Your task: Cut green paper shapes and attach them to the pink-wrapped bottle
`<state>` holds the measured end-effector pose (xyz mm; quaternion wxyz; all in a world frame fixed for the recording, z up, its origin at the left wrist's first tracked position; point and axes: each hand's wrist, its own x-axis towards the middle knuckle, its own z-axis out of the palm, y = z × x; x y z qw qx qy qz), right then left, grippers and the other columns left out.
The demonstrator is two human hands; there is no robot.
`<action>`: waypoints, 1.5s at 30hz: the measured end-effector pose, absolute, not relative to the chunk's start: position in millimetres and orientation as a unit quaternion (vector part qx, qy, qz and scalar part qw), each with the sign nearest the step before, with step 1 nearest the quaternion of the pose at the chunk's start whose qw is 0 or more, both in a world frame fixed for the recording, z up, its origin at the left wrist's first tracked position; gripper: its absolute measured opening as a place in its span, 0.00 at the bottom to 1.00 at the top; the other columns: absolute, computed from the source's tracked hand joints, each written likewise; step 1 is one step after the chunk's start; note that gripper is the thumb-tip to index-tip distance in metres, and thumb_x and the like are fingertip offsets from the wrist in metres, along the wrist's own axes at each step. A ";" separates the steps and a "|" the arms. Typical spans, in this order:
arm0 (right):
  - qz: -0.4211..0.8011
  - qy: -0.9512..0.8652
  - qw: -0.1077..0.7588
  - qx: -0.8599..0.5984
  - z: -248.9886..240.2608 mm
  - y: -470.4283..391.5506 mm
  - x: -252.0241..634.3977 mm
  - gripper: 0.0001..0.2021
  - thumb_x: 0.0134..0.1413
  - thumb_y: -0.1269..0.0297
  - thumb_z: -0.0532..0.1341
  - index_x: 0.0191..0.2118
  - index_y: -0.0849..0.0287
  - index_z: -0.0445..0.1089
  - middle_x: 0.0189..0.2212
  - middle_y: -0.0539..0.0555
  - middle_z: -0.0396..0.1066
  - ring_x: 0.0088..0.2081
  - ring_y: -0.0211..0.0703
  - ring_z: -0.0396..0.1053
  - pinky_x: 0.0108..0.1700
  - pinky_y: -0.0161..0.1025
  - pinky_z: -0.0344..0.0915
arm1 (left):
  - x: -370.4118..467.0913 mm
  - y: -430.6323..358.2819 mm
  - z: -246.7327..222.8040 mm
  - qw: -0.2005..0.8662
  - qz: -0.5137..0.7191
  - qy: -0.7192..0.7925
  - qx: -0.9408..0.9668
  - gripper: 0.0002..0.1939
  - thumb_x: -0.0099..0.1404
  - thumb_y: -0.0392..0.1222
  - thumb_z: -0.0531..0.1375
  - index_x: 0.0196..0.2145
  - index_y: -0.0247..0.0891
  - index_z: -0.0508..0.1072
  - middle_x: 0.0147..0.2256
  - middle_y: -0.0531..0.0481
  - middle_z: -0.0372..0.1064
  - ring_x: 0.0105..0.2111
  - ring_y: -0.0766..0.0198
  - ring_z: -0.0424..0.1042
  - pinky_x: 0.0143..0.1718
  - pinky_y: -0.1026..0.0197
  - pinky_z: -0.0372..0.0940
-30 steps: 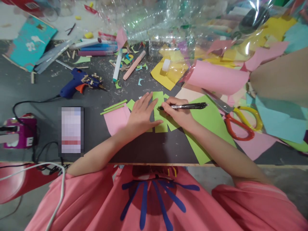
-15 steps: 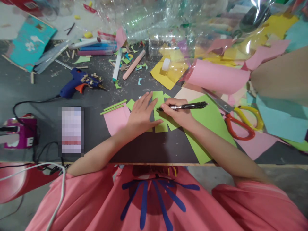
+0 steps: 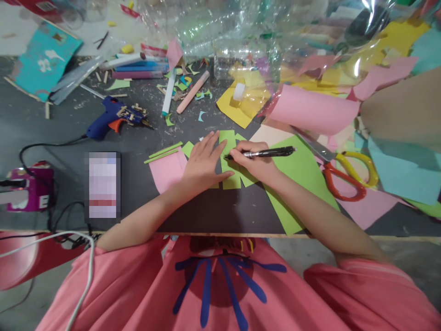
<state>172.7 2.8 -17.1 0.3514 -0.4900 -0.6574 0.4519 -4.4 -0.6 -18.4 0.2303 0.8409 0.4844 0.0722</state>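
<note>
My right hand (image 3: 254,158) is closed around a black pen (image 3: 270,152), its tip down on a narrow green paper strip (image 3: 231,180). Just left of the tip, my left hand (image 3: 206,162) lies flat with its fingers spread, touching the strip's left side. More green pieces show on both sides of the strip, partly covered by my hands. A large green sheet (image 3: 292,193) lies under my right forearm. Left of my left hand is pink paper (image 3: 167,170) with thin green rolled sticks (image 3: 163,152) along its top.
Red and yellow scissors (image 3: 344,183) lie at the right beside a pink roll (image 3: 313,109). A blue glue gun (image 3: 110,115), a phone (image 3: 102,186) and a purple box (image 3: 31,187) are on the left. Markers (image 3: 138,73), paper scraps and clear plastic bottles (image 3: 241,59) spread across the back.
</note>
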 end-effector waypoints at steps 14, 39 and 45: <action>0.466 -0.645 0.328 -0.510 -14.4 3.9 171.0 0.14 0.49 0.62 0.57 0.17 0.57 0.57 0.15 0.46 0.59 0.21 0.33 0.55 0.27 0.35 0.53 | -3.4 -0.9 -17.1 0.223 0.059 0.489 0.842 0.38 0.58 0.53 0.63 0.61 0.34 0.60 0.66 0.33 0.49 0.67 0.44 0.48 0.64 0.41 0.49; 0.435 -0.602 0.408 -0.531 -19.0 4.4 174.9 0.14 0.54 0.61 0.57 0.19 0.56 0.59 0.16 0.45 0.59 0.20 0.34 0.58 0.26 0.36 0.55 | -5.2 -1.3 -19.7 0.215 0.063 0.486 0.845 0.37 0.59 0.53 0.63 0.61 0.34 0.59 0.66 0.33 0.48 0.67 0.45 0.48 0.64 0.41 0.49; 0.402 -0.667 0.370 -0.507 -21.1 3.0 174.6 0.16 0.55 0.61 0.58 0.19 0.57 0.58 0.16 0.45 0.58 0.21 0.33 0.54 0.26 0.36 0.51 | -4.2 -1.4 -18.0 0.220 0.058 0.489 0.842 0.38 0.59 0.52 0.63 0.62 0.34 0.59 0.66 0.34 0.49 0.67 0.45 0.48 0.64 0.41 0.49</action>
